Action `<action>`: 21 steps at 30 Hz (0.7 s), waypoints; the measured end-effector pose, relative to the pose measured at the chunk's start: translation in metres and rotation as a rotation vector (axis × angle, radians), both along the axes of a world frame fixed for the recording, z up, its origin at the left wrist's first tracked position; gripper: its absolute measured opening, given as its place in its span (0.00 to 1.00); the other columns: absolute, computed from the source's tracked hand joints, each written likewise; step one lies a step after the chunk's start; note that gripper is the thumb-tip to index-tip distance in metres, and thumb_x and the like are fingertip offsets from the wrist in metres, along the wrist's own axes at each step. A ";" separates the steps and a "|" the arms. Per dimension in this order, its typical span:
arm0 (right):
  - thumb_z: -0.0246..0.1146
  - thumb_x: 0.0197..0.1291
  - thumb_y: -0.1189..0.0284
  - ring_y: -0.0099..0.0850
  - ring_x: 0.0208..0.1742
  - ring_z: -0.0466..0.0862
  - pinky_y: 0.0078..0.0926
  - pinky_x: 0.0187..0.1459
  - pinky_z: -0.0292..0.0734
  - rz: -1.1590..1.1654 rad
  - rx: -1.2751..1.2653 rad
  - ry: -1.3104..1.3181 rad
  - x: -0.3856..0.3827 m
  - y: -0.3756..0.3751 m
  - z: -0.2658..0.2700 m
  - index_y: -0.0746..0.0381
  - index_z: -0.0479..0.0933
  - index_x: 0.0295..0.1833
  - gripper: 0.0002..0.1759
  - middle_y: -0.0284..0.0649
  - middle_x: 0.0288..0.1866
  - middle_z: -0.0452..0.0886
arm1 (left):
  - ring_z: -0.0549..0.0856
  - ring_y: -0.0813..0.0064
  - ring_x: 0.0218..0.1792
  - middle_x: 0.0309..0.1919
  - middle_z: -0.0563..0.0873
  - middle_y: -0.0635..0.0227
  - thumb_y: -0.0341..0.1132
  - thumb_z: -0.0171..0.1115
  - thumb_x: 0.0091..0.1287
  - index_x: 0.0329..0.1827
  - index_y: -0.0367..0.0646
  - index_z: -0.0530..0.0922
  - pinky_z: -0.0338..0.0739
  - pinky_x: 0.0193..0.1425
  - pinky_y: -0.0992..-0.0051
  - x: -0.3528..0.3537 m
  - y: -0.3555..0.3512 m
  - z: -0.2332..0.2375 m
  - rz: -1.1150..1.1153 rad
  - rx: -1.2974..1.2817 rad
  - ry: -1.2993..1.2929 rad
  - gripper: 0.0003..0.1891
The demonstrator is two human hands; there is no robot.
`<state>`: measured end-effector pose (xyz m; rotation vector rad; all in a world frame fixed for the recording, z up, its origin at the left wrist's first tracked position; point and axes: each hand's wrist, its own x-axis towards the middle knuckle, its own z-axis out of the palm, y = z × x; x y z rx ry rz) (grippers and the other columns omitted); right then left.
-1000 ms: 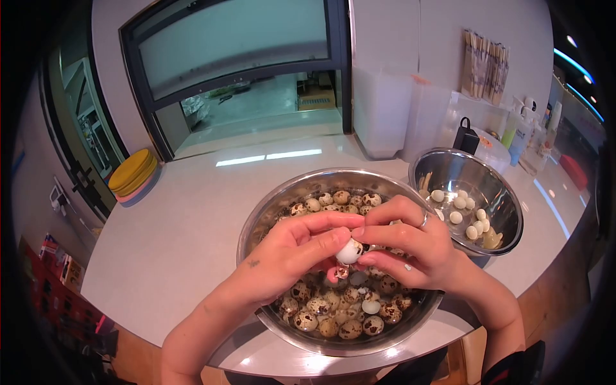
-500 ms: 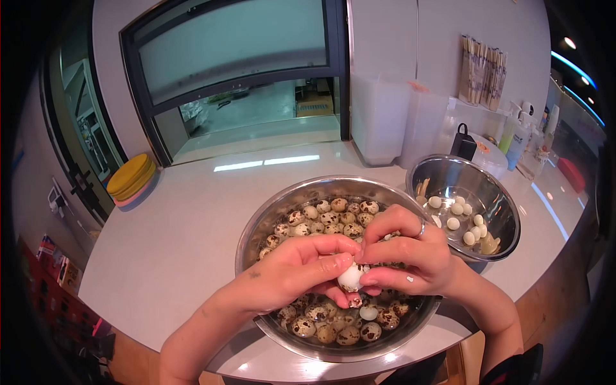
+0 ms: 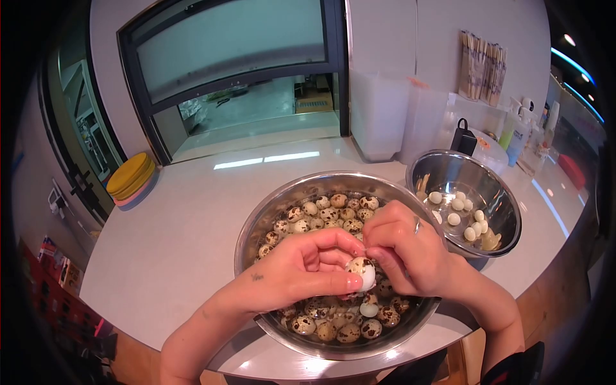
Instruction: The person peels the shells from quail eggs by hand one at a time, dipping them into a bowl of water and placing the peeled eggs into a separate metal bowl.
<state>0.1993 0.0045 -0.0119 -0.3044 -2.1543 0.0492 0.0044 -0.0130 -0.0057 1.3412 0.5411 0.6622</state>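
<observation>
A partly peeled quail egg (image 3: 362,273), white below with speckled shell on top, is held in my left hand (image 3: 305,266) over a large steel bowl (image 3: 256,221). My right hand (image 3: 410,253), with a ring on one finger, is curled at the egg's upper right, thumb and forefinger pinched; whether a shell bit is between them is too small to tell. Many speckled quail eggs (image 3: 303,325) lie in water in the bowl. One pale, shell-free egg (image 3: 369,310) shows among them below the hands.
A second steel bowl (image 3: 507,239) with several peeled eggs (image 3: 453,219) stands at the right. Yellow plates (image 3: 131,176) are stacked at the left. At the back are a whitish container (image 3: 377,119), a black box (image 3: 463,140), pump bottles (image 3: 517,142) and wrapped chopsticks (image 3: 481,70).
The egg has turned in my left hand, its speckled shell now showing on top. My right fingers have curled in and moved slightly up from its side.
</observation>
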 end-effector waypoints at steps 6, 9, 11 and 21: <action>0.62 0.47 0.81 0.39 0.34 0.75 0.30 0.35 0.72 -0.016 -0.018 0.045 0.003 0.003 0.001 0.65 0.73 0.38 0.10 0.43 0.35 0.73 | 0.78 0.84 0.38 0.40 0.80 0.68 0.30 0.59 0.62 0.51 0.36 0.72 0.73 0.45 0.83 0.000 -0.001 0.003 0.059 -0.028 -0.008 0.15; 0.63 0.47 0.80 0.38 0.34 0.75 0.29 0.36 0.72 0.033 0.017 0.048 0.004 0.002 0.004 0.65 0.75 0.38 0.10 0.42 0.35 0.74 | 0.78 0.84 0.39 0.40 0.81 0.68 0.30 0.59 0.62 0.52 0.35 0.72 0.73 0.45 0.83 0.001 -0.002 0.006 0.106 -0.038 -0.003 0.16; 0.64 0.46 0.79 0.37 0.33 0.75 0.28 0.36 0.72 0.068 0.019 0.036 0.004 0.002 0.004 0.64 0.76 0.37 0.09 0.42 0.35 0.74 | 0.78 0.84 0.39 0.40 0.81 0.68 0.31 0.59 0.62 0.52 0.35 0.72 0.73 0.45 0.84 -0.001 0.000 0.004 0.091 -0.024 -0.005 0.16; 0.63 0.47 0.81 0.37 0.32 0.75 0.29 0.34 0.72 0.083 0.022 -0.041 0.001 0.002 0.001 0.65 0.72 0.38 0.11 0.41 0.33 0.74 | 0.78 0.88 0.36 0.34 0.80 0.73 0.27 0.63 0.58 0.43 0.36 0.73 0.73 0.41 0.87 0.001 0.000 0.002 0.070 0.002 0.003 0.12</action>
